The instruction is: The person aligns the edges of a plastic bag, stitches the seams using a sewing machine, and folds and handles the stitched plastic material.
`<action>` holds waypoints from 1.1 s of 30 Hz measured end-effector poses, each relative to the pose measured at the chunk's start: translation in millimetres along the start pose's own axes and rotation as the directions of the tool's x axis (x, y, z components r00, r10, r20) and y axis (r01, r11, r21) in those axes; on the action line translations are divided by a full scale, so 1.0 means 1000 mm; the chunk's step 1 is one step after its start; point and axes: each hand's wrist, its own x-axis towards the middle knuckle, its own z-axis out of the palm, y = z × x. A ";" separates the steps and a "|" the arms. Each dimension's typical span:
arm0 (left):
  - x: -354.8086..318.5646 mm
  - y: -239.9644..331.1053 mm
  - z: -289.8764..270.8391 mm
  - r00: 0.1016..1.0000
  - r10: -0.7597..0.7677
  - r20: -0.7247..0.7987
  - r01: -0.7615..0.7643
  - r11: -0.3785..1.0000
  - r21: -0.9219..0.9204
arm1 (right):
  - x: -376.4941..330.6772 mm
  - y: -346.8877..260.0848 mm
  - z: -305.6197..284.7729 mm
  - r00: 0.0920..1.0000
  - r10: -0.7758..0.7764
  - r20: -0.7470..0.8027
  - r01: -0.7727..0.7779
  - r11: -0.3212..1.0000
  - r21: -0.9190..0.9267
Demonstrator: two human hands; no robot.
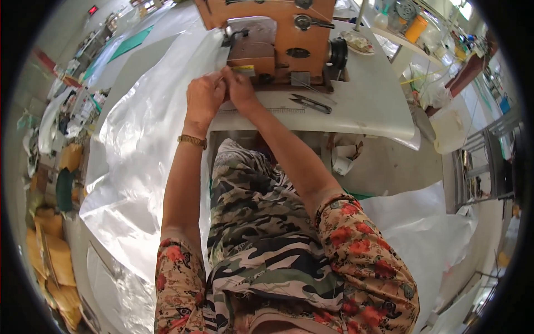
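Note:
Close together in front of the orange-brown sewing machine (303, 42) are my two hands, their fingers meeting. My left hand (203, 99), with a bracelet or watch band (192, 141) at the wrist, is closed, its knuckles up. My right hand (241, 92) pinches beside it, fingertips touching the left's. Whatever they hold is too small or hidden to name. A shiny silvery-white sheet (146, 139) runs past my left hand, up toward the needle end of the machine, and drapes over the table's front. Thread snips (310, 103) lie to the right of my right hand.
Behind the machine's black handwheel (338, 52) a small dish (357, 43) holds scraps. A shelf at the right back carries an orange bottle (416, 29). More pale sheeting (409, 222) lies at my right. Yellow-brown bundles (61, 267) stand at the far left.

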 end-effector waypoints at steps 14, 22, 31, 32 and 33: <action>-0.104 -0.157 -0.001 0.954 -0.293 0.057 0.294 0.956 -0.005 | -0.166 0.065 0.031 0.852 0.442 0.280 -0.379 0.890 -0.253; -0.099 -0.186 -0.003 0.969 -0.220 0.113 0.225 0.974 -0.028 | -0.213 -0.038 0.095 0.487 0.166 0.857 0.268 0.906 -0.328; -0.092 -0.186 -0.009 0.964 -0.188 0.188 0.206 0.975 -0.080 | -0.041 -0.069 0.061 0.551 -0.262 0.792 0.688 -0.394 -0.609; -0.094 -0.186 -0.007 0.963 -0.193 0.188 0.210 0.975 -0.077 | -0.032 -0.076 0.060 0.670 -0.057 0.741 0.603 -0.540 -0.587; -0.095 -0.187 -0.004 0.962 -0.197 0.188 0.214 0.974 -0.074 | -0.024 -0.084 0.058 0.670 -0.059 0.740 0.594 -0.556 -0.582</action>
